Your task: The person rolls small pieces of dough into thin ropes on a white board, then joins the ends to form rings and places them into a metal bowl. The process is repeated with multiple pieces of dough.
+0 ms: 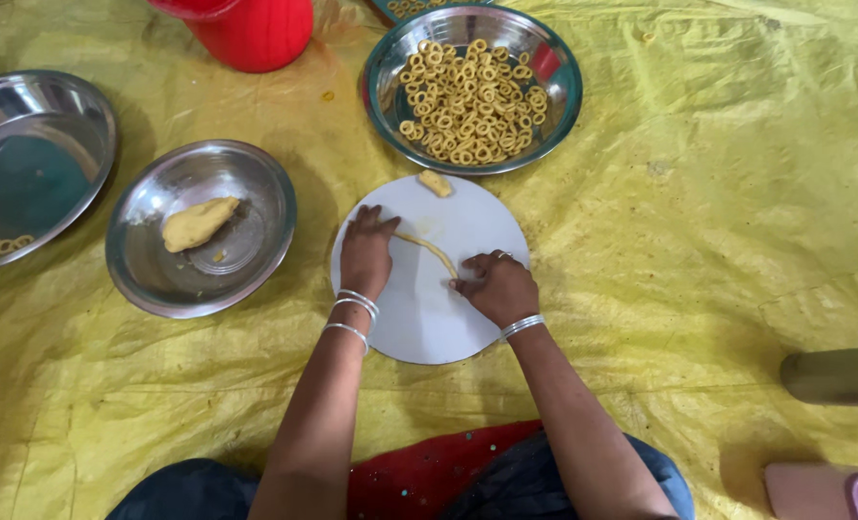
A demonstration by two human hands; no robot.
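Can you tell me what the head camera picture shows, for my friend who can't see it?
Two hands, left hand and right hand, roll a thin dough rope on a round white board. Nearby sit a steel bowl of dough rings and another holding a dough lump.

Yellow sheet [718, 241]: steel bowls [201, 228], white board [419, 318].

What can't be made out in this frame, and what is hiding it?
Head view:
- Ends of the dough rope: covered by the left hand and right hand; grip unclear.
- Red container: cut off by the top edge.
- Large steel bowl: cut by the left edge; only a few rings show.
- Dish behind the bowl of rings: mostly beyond the top edge.
- Objects at right: cut off, unidentifiable.
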